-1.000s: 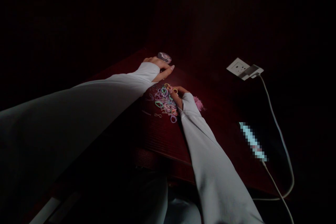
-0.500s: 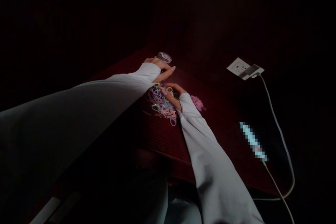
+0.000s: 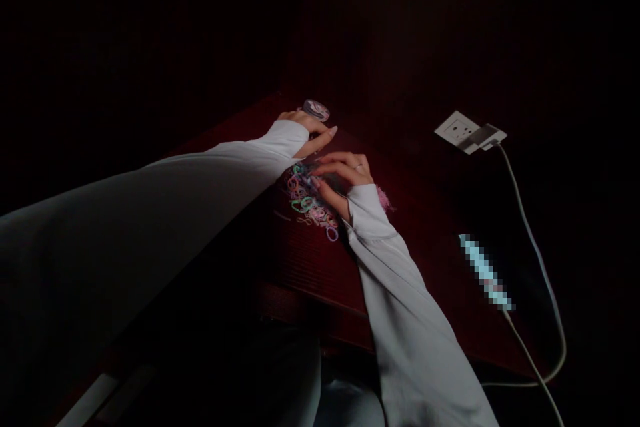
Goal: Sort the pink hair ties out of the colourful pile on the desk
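- Head view: the pile of small coloured bands (image 3: 313, 203) lies on the dark red table (image 3: 310, 260), below the hands; its long axis runs from far left to near right, its loops at mixed angles.
- The right hand (image 3: 345, 172) reaches leftward over the pile's far right side, thumb and fingertips slightly apart; blur hides whether they touch a band.
- The left hand (image 3: 310, 132) is farther off, thumb pointing right, beside a round patterned object (image 3: 317, 111); its grip cannot be told.
- A pink tuft (image 3: 384, 199) sits right of the right cuff.
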Tool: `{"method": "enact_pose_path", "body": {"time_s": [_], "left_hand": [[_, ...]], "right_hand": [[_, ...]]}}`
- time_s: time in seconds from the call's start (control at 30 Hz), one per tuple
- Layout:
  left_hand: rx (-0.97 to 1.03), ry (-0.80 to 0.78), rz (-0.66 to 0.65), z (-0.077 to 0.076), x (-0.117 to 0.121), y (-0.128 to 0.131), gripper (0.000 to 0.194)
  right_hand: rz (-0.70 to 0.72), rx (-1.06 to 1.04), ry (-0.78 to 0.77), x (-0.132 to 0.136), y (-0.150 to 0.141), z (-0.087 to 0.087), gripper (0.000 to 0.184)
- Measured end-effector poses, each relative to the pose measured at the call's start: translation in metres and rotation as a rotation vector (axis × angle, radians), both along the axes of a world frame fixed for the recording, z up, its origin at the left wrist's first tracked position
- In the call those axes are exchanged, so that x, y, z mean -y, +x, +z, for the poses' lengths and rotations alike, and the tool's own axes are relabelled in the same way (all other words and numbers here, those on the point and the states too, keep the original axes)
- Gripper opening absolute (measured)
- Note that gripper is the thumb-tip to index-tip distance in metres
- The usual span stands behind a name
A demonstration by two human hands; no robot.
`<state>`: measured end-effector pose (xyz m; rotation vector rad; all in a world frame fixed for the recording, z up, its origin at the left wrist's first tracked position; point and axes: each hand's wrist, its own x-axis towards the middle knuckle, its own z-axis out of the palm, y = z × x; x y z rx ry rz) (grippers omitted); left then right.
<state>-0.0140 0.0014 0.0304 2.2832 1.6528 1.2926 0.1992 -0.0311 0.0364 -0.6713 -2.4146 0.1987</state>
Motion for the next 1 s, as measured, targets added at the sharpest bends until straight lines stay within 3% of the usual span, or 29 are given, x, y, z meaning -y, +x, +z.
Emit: {"method": "enact_pose_path", "body": {"time_s": [0.13,0.27,0.47,0.8,1.0], "left_hand": [[-0.015,0.019,0.043,-0.001,0.002,0.003,0.059],[-0.036,0.032,0.035,-0.001,0.001,0.004,0.060],[-0.056,-0.027,0.132,-0.002,-0.011,0.008,0.055],[-0.017,0.034,0.002,-0.001,0.004,0.002,0.061],[0.026,0.034,0.005,0.000,0.008,0.006,0.062]], "right_hand": [[0.034,0.155,0.078,0.008,-0.002,-0.002,0.010],[-0.004,0.186,0.103,0.006,-0.002,-0.009,0.011],[-0.010,0.216,0.084,0.003,-0.001,-0.013,0.013],[0.002,0.122,-0.046,0.010,-0.008,-0.017,0.007],[-0.064,-0.128,-0.225,-0.001,-0.002,-0.007,0.013]]}}
